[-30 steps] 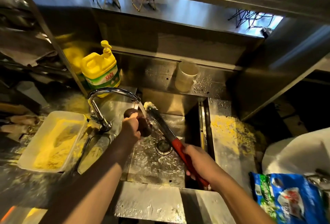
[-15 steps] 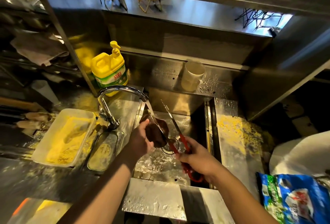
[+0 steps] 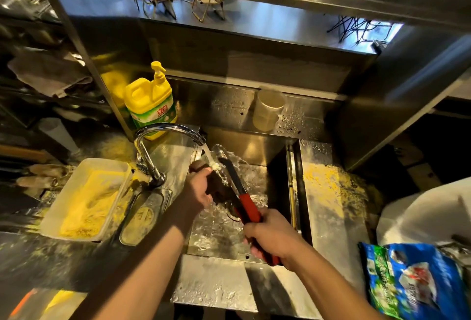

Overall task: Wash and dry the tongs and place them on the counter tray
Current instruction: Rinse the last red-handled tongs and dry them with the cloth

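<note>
Red-handled tongs cross the sink basin, right wall near.

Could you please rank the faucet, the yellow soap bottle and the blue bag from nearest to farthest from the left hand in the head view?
From the left hand:
1. Faucet, just to its left at the sink edge.
2. Yellow soap bottle, behind the faucet at the back.
3. Blue bag, far right on the counter.

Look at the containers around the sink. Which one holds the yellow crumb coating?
The shallow white tray left of the faucet. The yellow soap jug is closed, and the pale cup behind the sink shows no crumbs.
</note>
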Available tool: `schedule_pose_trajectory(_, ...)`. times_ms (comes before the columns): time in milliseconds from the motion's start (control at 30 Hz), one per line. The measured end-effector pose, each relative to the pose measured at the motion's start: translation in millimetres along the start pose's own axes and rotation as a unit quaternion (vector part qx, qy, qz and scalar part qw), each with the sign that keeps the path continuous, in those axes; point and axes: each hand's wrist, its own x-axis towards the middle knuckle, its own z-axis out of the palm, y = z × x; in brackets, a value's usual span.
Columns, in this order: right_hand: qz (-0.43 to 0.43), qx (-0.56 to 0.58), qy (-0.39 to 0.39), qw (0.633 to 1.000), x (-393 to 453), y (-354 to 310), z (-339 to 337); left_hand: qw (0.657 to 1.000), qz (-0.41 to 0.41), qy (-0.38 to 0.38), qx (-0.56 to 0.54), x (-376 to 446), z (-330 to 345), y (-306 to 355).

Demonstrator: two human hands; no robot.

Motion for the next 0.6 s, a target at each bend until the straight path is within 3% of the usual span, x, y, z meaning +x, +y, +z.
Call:
schedule_pose_trajectory(100,-0.039,-0.05,0.043,0.997,2,-4,-1,0.998,0.014,0.0,0.058,5,10,8)
schedule_pose_trajectory(200,-0.07,-0.086,0.071,0.991,13,-14,7,0.987,-0.023,-0.069,0.143,-6,21,-5)
schedule_pose_trajectory(367,-0.038,-0.047,0.022,0.998,4,-3,6,0.994,-0.006,-0.005,0.109,7,21,8)
schedule_pose_trajectory(467,-0.035,-0.033,0.043,0.998,10,-8,7,0.986,-0.056,-0.051,0.148,-1,25,1)
schedule_pose_trajectory(600,-0.028,-0.039,0.025,0.999,7,-8,11,0.993,-0.029,-0.037,0.107,7,25,7)
